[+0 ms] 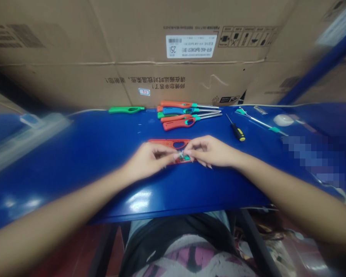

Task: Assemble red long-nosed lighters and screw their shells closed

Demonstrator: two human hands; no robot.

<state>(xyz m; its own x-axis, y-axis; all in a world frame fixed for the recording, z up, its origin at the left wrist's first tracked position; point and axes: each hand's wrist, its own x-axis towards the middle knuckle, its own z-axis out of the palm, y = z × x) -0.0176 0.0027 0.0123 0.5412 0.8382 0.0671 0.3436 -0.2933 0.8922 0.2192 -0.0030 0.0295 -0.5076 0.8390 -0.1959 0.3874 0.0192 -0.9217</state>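
Note:
My left hand (150, 158) and my right hand (209, 151) meet near the front middle of the table, fingers pinched together. Between their fingertips is a small pale part (181, 154), too small to name for certain. Just behind my fingers lies a red lighter casing half (165, 141) with an oval trigger opening. A second red casing piece (175, 161), with a green part (187, 157) in it, shows beneath my fingers and is partly covered by them.
Several gas lighters (177, 125) with metal tubes lie behind my hands. A green casing (127, 110) is farther left. To the right are a screwdriver (237, 131), a lighter tube assembly (259, 121) and a white round object (283, 120). Cardboard (138, 46) stands behind the blue table (103, 154).

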